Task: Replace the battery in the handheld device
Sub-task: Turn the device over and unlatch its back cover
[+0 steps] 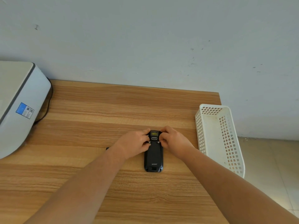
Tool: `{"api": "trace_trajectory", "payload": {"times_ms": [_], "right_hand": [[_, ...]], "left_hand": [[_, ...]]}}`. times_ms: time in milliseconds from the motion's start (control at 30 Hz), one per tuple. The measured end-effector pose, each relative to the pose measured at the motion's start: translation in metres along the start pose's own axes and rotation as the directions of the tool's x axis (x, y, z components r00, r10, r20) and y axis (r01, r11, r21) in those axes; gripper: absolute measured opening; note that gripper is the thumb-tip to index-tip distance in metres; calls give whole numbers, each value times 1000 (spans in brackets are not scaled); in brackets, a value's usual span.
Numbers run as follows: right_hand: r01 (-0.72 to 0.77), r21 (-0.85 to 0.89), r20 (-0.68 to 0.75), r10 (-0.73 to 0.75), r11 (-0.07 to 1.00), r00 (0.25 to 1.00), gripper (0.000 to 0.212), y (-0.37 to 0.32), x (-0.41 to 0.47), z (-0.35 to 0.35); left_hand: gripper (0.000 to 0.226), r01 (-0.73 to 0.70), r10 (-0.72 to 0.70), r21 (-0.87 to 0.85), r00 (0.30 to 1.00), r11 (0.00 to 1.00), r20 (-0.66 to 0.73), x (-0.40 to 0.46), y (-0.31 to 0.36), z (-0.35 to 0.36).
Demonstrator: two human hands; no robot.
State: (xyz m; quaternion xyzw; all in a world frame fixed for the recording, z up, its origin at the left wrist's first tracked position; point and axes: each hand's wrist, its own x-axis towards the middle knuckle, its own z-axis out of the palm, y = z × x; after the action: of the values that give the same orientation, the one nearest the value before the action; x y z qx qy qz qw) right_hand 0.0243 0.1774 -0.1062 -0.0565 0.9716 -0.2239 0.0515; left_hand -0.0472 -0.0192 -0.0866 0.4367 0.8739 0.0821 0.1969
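A black handheld device [153,152] lies face down on the wooden worktop [113,110], its scanner window pointing toward the wall, as a person's left hand [135,143] and right hand [174,141] grip its upper end from either side, fingertips pressed at the two small round latches of the back cover. The cover looks still in place, so the job seems at its opening step: freeing both latches together, then lifting the cover. "urovo" reads on the lower back. A white slotted basket [233,159] stands at right; a white machine [21,102] at left bears a blue sticker, unreadable
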Motion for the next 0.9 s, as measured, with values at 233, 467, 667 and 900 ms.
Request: {"api": "trace_trajectory", "payload": {"times_ms": [233, 467, 667, 900], "right_hand": [[43, -48, 1, -43, 998, 999, 13, 1, 1, 2], [28, -34, 14, -27, 999, 1000, 8, 1, 9, 2], [-63, 23, 80, 61, 998, 995, 18, -2, 5, -8], [-92, -1, 102, 91, 996, 991, 20, -7, 4, -9]], "left_hand": [[59, 125, -115, -127, 990, 984, 82, -1, 5, -2], [58, 160, -148, -161, 986, 974, 81, 0, 7, -1], [58, 173, -159, -178, 983, 969, 88, -1, 7, -2], [56, 194, -180, -190, 980, 962, 85, -1, 9, -2]]}}
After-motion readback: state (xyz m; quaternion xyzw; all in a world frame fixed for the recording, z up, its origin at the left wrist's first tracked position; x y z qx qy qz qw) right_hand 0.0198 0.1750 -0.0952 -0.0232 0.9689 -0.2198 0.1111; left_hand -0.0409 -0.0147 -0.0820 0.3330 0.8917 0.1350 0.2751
